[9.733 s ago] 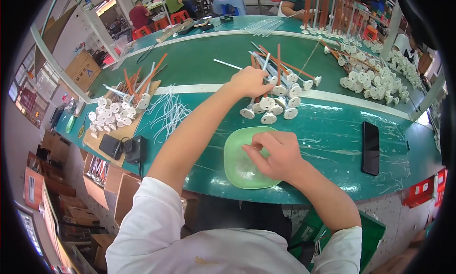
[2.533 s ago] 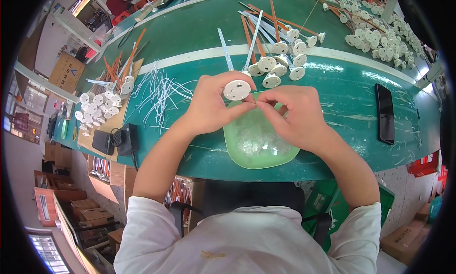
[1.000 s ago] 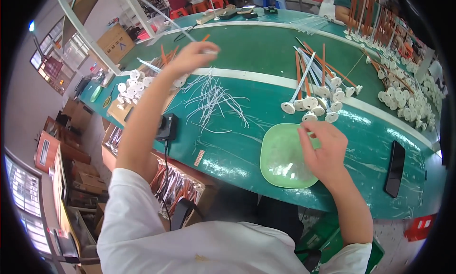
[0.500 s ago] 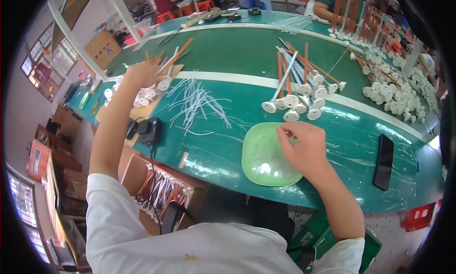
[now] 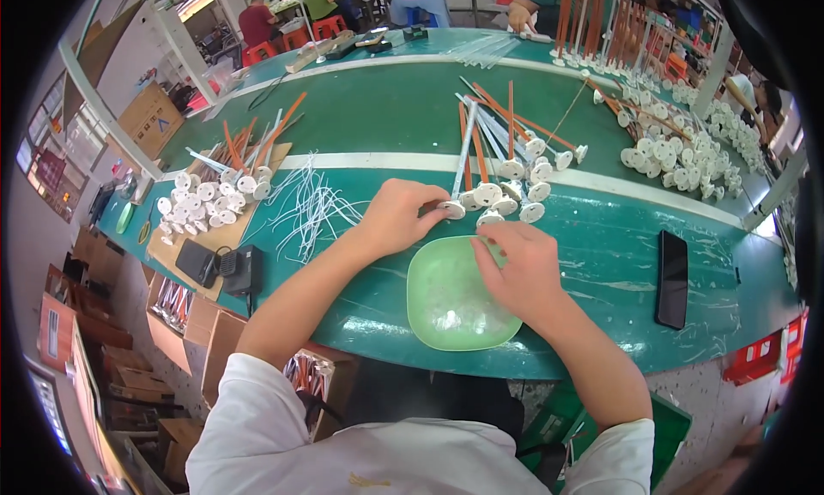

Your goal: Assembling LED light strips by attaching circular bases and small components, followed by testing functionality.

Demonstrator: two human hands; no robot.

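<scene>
My left hand (image 5: 402, 218) is over the table's middle, fingers bent into a pinch beside a white disc-shaped base (image 5: 452, 209) on a pale rod. I cannot make out what its fingertips hold, if anything. Above the upper right part of a light green, rounded-square tray (image 5: 451, 302) is my right hand (image 5: 522, 269), thumb and fingers drawn together. Whatever may be between them is too small or hidden. Just beyond both hands lies a bundle of orange and pale rods with white perforated round bases (image 5: 512, 171).
Left on cardboard lies another pile of rods with white bases (image 5: 204, 205), beside loose white strands (image 5: 309, 208) and a black adapter (image 5: 242, 270). A black phone (image 5: 672, 280) lies right. Many similar pieces (image 5: 678, 156) fill the far right. A co-worker's hand (image 5: 520, 16) shows at the back.
My left hand has left the pile on the left and come across to the middle, near my right hand. My right hand stays over the tray. The view has shifted somewhat.
</scene>
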